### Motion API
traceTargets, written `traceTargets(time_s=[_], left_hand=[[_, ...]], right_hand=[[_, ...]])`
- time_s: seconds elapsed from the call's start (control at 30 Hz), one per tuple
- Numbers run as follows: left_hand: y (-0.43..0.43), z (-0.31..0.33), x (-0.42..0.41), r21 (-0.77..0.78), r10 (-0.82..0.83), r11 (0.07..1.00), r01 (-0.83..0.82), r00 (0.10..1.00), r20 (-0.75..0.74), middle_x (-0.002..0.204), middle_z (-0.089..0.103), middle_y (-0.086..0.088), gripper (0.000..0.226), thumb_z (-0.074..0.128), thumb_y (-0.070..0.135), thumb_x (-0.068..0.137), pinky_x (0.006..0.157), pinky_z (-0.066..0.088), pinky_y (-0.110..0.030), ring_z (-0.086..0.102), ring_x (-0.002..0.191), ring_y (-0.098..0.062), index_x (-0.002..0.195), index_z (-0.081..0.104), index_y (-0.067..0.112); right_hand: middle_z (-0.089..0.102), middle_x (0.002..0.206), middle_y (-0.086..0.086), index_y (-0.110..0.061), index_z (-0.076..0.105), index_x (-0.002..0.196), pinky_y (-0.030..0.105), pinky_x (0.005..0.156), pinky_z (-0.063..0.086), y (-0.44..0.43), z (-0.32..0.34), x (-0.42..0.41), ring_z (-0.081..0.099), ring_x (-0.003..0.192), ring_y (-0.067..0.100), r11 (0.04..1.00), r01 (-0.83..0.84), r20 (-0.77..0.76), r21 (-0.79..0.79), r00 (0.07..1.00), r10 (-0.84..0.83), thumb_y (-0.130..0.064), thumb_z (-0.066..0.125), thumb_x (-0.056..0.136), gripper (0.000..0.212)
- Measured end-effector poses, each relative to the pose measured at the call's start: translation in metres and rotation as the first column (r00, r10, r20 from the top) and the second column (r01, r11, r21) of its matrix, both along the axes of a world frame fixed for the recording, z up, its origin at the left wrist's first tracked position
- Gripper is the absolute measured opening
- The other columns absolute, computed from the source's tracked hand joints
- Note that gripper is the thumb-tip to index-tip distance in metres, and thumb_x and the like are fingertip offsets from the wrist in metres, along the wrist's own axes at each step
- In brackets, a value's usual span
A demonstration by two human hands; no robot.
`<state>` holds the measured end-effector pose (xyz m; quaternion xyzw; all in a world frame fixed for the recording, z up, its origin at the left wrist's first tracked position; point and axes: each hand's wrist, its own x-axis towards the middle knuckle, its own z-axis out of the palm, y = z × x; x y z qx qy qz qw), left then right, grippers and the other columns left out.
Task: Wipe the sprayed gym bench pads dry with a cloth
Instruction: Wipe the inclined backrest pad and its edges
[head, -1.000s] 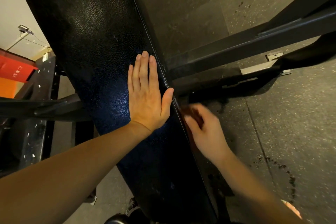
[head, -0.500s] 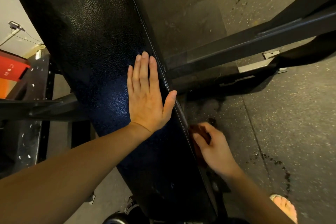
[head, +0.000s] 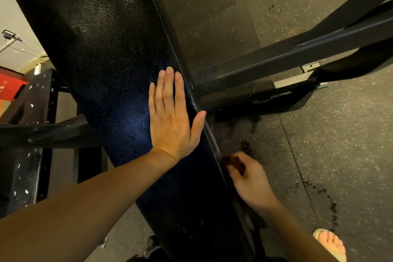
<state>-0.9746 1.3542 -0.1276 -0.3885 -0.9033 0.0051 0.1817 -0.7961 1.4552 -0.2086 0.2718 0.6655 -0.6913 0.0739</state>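
Note:
A long black textured bench pad (head: 102, 53) runs from the upper left down to the lower middle. My left hand (head: 172, 117) lies flat on its top surface near the right edge, fingers straight and together, thumb spread over the seam. My right hand (head: 251, 181) is at the pad's right side edge, lower down, fingers curled round a small dark brown cloth (head: 231, 162) pressed against that edge. The hand is blurred and most of the cloth is hidden by the fingers.
A black steel frame beam (head: 297, 53) crosses the floor at right, with a metal bracket (head: 308, 68). Wet drips (head: 327, 198) mark the speckled rubber floor. My sandalled foot (head: 329, 242) stands at the lower right. Another black frame (head: 32, 130) and a red box (head: 9, 85) are left.
My right hand has slid the cloth down along the pad's side edge toward me. My left hand has stayed flat in the same spot on the pad.

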Motion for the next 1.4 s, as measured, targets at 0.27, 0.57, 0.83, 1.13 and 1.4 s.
traceTargets(time_s=[0.27, 0.57, 0.83, 1.13, 1.4], left_hand=[[0.000, 0.000, -0.001, 0.007, -0.014, 1.000, 0.014, 1.000, 0.005, 0.164, 0.016, -0.029, 0.081, 0.034, 0.050, 0.103, 0.126, 0.010, -0.057, 0.011, 0.155, -0.042, 0.156, 0.019, -0.009], [0.001, 0.001, 0.000, -0.002, 0.000, 1.000, 0.000, 1.000, -0.002, 0.164, 0.015, -0.030, 0.082, 0.033, 0.051, 0.103, 0.125, 0.011, -0.059, 0.012, 0.154, -0.043, 0.156, 0.019, -0.010], [0.000, 0.000, 0.001, -0.005, 0.001, 1.000, -0.001, 1.000, -0.003, 0.164, 0.016, -0.030, 0.082, 0.033, 0.052, 0.103, 0.126, 0.010, -0.058, 0.012, 0.154, -0.043, 0.156, 0.018, -0.009], [0.000, 0.001, 0.000, 0.004, -0.013, 1.000, 0.013, 1.000, -0.007, 0.163, 0.018, -0.030, 0.081, 0.032, 0.050, 0.103, 0.125, 0.012, -0.059, 0.014, 0.154, -0.043, 0.156, 0.020, -0.010], [0.001, -0.001, -0.001, 0.018, -0.020, 1.000, 0.020, 1.000, -0.017, 0.163, 0.017, -0.031, 0.081, 0.036, 0.048, 0.102, 0.125, 0.011, -0.059, 0.013, 0.154, -0.044, 0.156, 0.020, -0.011]], right_hand=[[0.071, 0.099, -0.010, -0.023, 0.067, 0.116, 0.021, 0.085, 0.054, 0.014, 0.046, -0.059, 0.068, 0.097, 0.005, 0.990, 0.124, -0.296, -0.070, 0.945, -0.140, -0.013, 0.057, 0.102, 0.020], [0.068, 0.096, -0.009, -0.021, 0.067, 0.112, 0.023, 0.085, 0.054, 0.008, 0.041, -0.047, 0.066, 0.092, 0.006, 0.994, 0.103, -0.289, 0.037, 0.953, -0.088, -0.015, 0.060, 0.100, 0.016], [0.066, 0.081, 0.001, -0.033, 0.062, 0.092, 0.045, 0.068, 0.057, -0.004, 0.006, 0.037, 0.066, 0.072, 0.013, 0.990, -0.141, 0.087, -0.030, 0.986, 0.143, -0.016, 0.057, 0.101, 0.020], [0.069, 0.099, -0.006, -0.023, 0.065, 0.116, 0.033, 0.087, 0.056, 0.007, 0.019, -0.032, 0.067, 0.094, 0.010, 0.998, 0.056, -0.241, -0.035, 0.968, -0.063, -0.017, 0.057, 0.102, 0.017], [0.068, 0.091, -0.003, -0.022, 0.067, 0.105, 0.040, 0.084, 0.057, 0.006, 0.019, -0.028, 0.066, 0.085, 0.009, 0.998, 0.060, -0.173, -0.021, 0.983, -0.063, -0.013, 0.060, 0.099, 0.012]])
